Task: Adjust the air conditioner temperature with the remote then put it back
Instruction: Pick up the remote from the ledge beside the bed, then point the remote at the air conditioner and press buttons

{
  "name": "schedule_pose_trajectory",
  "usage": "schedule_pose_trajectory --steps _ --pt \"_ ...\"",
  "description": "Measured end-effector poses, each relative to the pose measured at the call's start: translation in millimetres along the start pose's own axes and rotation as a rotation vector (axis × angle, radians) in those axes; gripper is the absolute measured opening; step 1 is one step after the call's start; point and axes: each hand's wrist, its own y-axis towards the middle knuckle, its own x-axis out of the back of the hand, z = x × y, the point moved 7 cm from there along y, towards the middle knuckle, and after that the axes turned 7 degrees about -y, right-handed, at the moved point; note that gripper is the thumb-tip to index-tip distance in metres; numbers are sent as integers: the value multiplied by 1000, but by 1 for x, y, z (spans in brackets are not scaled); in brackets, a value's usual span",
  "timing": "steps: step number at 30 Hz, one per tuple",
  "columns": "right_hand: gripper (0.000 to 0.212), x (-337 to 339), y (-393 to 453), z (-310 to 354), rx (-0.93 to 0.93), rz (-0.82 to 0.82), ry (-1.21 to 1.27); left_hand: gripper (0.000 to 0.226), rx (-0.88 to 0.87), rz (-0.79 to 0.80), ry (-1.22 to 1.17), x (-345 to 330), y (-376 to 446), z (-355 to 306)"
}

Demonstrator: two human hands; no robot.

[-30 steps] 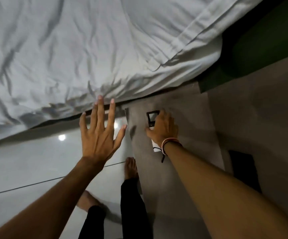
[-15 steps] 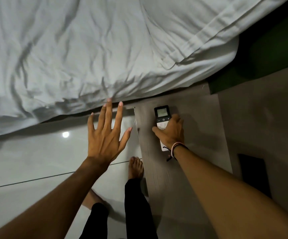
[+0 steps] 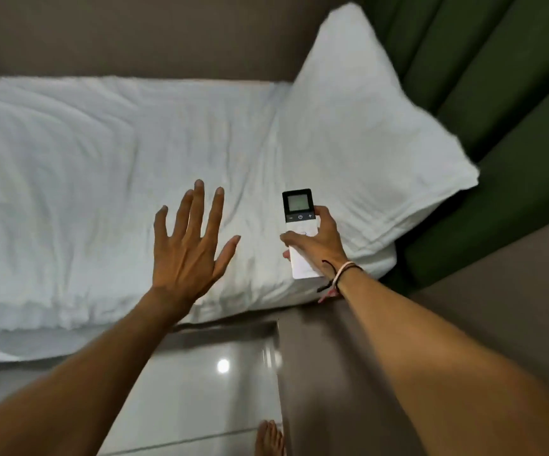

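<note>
My right hand [image 3: 319,246] grips a white remote [image 3: 298,205] with a black top and a grey screen, held up in the air over the bed's near corner, screen facing me. Minus, power and plus buttons show under the screen; the thumb lies across the white part. My left hand [image 3: 189,248] hovers flat, fingers spread, holding nothing, left of the remote. No air conditioner is in view.
A bed with a white duvet [image 3: 85,179] and a white pillow [image 3: 365,143] fills the middle. A green padded headboard [image 3: 497,93] is at right. The grey bedside table [image 3: 332,373] sits below my right arm, beside glossy floor tiles [image 3: 200,390] and my foot [image 3: 268,439].
My right hand lifted the remote off the bedside table and raised it over the bed. The view tilted up, showing the pillow and headboard. The left hand stayed spread.
</note>
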Motion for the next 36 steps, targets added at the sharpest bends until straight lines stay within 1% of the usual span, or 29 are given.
schedule_pose_trajectory --steps 1,6,9,13,18,23,28,32,36 --pt "53 -1 -1 32 38 22 42 76 -11 -35 7 24 7 8" --pt "49 -19 -18 197 240 123 191 79 91 -194 56 156 42 60" --pt "37 -40 -38 286 342 191 251 81 126 -285 86 232 54 86" --pt "26 -75 -83 403 483 283 260 81 156 -394 174 342 48 126" --pt "26 -123 -157 516 652 413 262 80 242 -515 276 453 16 175" --pt "23 -172 -223 595 738 487 313 82 330 -588 371 541 -33 221" --pt "23 -205 -271 644 789 509 332 85 394 -645 424 611 -72 249" --pt "28 -216 -295 665 822 511 336 88 416 -668 442 644 -89 256" --pt "31 -223 -308 672 826 529 356 89 432 -685 443 658 -98 262"
